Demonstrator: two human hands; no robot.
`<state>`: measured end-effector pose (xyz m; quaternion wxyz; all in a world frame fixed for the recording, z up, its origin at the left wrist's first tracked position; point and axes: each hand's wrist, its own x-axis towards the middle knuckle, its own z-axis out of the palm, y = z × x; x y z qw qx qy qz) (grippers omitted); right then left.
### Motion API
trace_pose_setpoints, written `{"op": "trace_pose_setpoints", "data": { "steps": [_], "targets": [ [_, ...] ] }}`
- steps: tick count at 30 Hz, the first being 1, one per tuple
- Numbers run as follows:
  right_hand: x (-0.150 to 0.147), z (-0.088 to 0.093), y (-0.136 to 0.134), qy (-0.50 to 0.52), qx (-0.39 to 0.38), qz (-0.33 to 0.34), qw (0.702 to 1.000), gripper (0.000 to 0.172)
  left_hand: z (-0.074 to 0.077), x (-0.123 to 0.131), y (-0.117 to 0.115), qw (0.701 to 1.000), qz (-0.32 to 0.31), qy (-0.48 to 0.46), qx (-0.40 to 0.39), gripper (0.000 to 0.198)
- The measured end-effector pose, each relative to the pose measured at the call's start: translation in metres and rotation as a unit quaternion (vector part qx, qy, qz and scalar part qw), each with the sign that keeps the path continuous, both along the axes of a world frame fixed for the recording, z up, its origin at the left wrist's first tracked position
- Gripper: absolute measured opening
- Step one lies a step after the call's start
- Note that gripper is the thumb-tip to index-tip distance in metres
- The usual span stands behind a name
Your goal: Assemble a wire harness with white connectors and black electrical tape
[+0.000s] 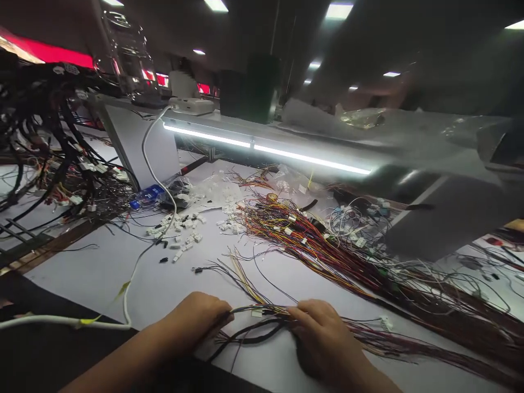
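Note:
At the table's near edge, my left hand (204, 315) is closed around a dark section of a wire harness (262, 309). My right hand (321, 330) grips the same harness a short way to the right, its fingers wrapped over the wires. Between the two hands the wires run roughly level, with a small pale tag or connector (257, 313) on them. A black sleeved cable loop (262, 334) hangs just below. Loose thin wires (241, 275) fan out beyond the hands, some ending in a small black connector (198, 270). My fingertips are partly hidden.
A thick bundle of red and yellow wires (311, 245) lies diagonally across the table. White connectors (186, 240) are scattered at centre left. A white power cord (137, 267) crosses the left side. Under the shelf glows a strip light (311, 159). Black cables (53, 131) hang at far left.

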<state>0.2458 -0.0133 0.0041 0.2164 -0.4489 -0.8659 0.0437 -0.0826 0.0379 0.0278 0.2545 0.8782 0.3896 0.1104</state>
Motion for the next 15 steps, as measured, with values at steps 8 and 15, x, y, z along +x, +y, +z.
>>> {"op": "trace_pose_setpoints", "data": {
  "steps": [8,15],
  "targets": [
    [-0.032,0.006,0.022,0.043,-0.109,-0.088,0.989,0.023,0.000,0.004,-0.035,0.997,-0.036,0.052,0.038,0.027],
    [-0.048,0.023,0.054,-0.107,-0.179,-0.119,0.971,0.037,0.003,0.004,-0.042,0.992,-0.001,0.112,0.058,0.026]
  ]
}}
